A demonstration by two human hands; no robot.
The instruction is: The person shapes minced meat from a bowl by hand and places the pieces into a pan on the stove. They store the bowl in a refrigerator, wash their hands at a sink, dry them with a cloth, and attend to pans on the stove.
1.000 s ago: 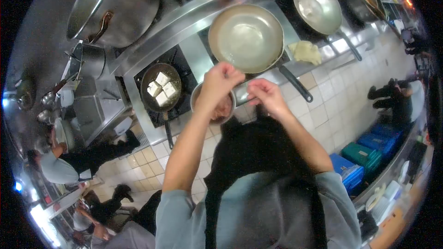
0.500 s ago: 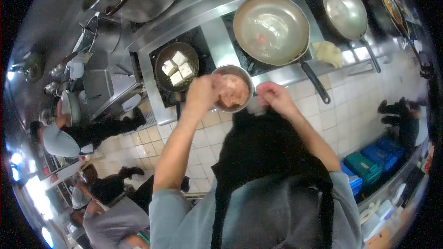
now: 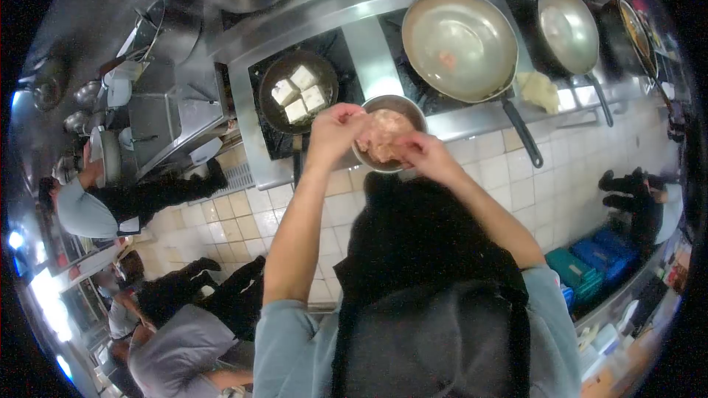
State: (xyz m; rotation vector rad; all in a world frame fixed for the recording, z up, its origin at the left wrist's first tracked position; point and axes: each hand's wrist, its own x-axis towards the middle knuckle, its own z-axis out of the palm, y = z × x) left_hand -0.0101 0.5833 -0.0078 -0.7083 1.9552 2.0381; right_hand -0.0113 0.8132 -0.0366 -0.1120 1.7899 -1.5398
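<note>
My left hand (image 3: pixel 333 131) grips the left rim of a small metal bowl (image 3: pixel 408 106) and holds it in front of the stove's edge. The bowl is filled with pink minced meat (image 3: pixel 383 136). My right hand (image 3: pixel 425 155) reaches in from the lower right, its fingertips pinched into the meat. Just beyond the bowl, a large steel pan (image 3: pixel 472 22) sits on a burner with one small pink lump of meat (image 3: pixel 447 59) in it.
A dark pan with three white tofu cubes (image 3: pixel 299 92) sits on the left burner. Another steel pan (image 3: pixel 568 29) and a yellow cloth (image 3: pixel 538 90) are to the right. A co-worker (image 3: pixel 88 206) stands at the left counter. Blue crates (image 3: pixel 597 265) sit on the tiled floor.
My right hand has moved left from beside the bowl into the meat. The bowl and my left hand stay together. A small lump of meat now lies in the large pan.
</note>
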